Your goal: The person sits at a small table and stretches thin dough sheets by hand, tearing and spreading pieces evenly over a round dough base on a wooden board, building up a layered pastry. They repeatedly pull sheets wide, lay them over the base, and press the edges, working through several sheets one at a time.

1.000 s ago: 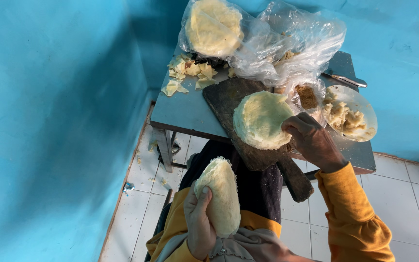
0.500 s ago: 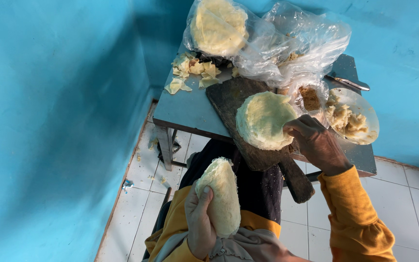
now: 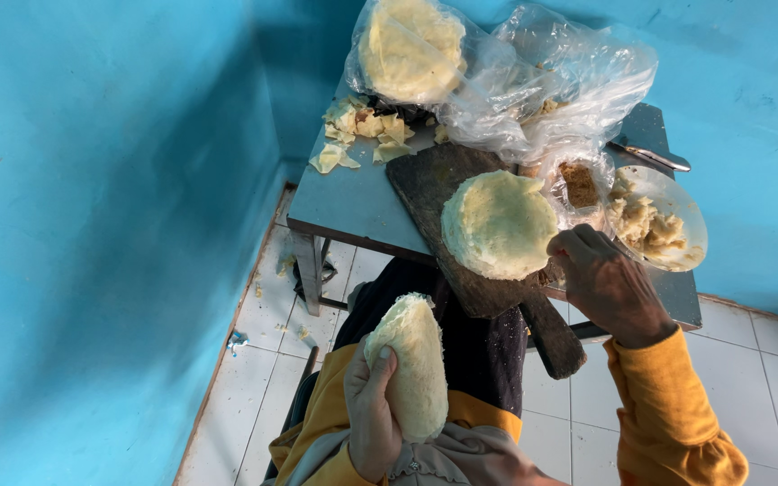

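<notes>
So the right hand [image 3: 607, 286] has been shifted slightly along the rim of the pale round slab [image 3: 498, 224] on the wooden board [image 3: 461, 234], fingers pinched on it. Meanwhile a second fibrous piece [image 3: 416, 364] is kept gripped in the left hand [image 3: 371, 405], near the board's handle, so nothing's really been moved yet.

The right hand [image 3: 607, 286] hides its fingertips behind the dough round [image 3: 497, 223].

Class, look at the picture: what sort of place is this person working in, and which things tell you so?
Probably a small home food-preparation corner: a little grey table against blue walls, a worn wooden board carrying a round of pale dough, and plastic bags.
</notes>
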